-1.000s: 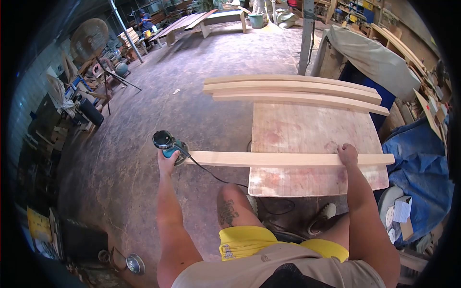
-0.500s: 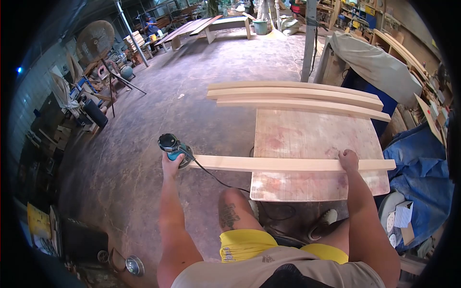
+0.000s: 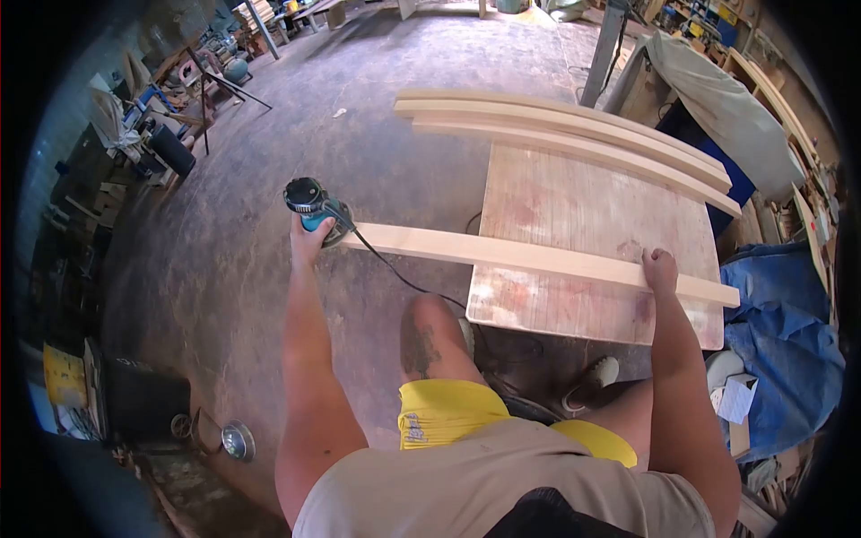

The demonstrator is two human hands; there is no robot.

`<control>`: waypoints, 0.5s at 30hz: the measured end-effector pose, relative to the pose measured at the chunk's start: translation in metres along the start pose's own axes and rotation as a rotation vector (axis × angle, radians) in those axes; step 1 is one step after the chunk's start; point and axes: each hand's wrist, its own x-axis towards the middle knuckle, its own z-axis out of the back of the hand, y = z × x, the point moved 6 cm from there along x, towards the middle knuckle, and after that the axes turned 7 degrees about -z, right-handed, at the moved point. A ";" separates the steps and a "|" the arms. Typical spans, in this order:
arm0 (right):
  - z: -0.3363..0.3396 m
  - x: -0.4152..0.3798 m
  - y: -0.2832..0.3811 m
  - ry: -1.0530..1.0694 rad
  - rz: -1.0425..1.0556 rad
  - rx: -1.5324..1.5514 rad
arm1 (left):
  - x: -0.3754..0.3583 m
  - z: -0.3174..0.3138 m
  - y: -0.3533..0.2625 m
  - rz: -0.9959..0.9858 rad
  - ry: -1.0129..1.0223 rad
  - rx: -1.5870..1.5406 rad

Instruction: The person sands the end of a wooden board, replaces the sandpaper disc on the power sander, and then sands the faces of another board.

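My left hand [image 3: 308, 237] is wrapped round a teal and black sander [image 3: 316, 208], whose round pad is at the left end of a long pale wooden board [image 3: 520, 255]. From the sander a black cord runs down towards my knee. My right hand [image 3: 660, 269] is closed round the board nearer its right end, with the thumb uppermost. The board crosses a wooden worktable [image 3: 592, 193], and its left part sticks out past the table's edge over the floor.
Several more pale boards [image 3: 565, 134] lie side by side along the table's far edge. A blue tarp [image 3: 780, 345] hangs to the right of the table. A metal post [image 3: 603, 58] and a draped cover [image 3: 717, 108] stand beyond. On the left are a tripod [image 3: 208, 99] and a black bin [image 3: 148, 399].
The view has tilted down and turned slightly, so the table and boards appear higher and more slanted. Both hands keep their holds, and the sander stays at the board's left end.
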 end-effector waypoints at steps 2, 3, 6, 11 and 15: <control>0.000 0.000 0.001 0.000 -0.007 0.000 | -0.002 0.002 0.001 -0.001 0.008 0.019; 0.002 -0.002 0.001 -0.009 -0.008 0.008 | 0.000 -0.001 -0.001 -0.013 0.006 0.037; -0.014 0.010 -0.009 0.035 -0.004 0.028 | -0.003 -0.001 0.007 0.098 0.007 0.024; 0.008 -0.004 0.001 -0.003 -0.069 0.040 | -0.001 -0.007 0.014 -0.030 0.127 -0.089; 0.009 -0.009 0.004 0.058 -0.121 0.069 | -0.002 -0.009 0.006 -0.038 0.107 0.006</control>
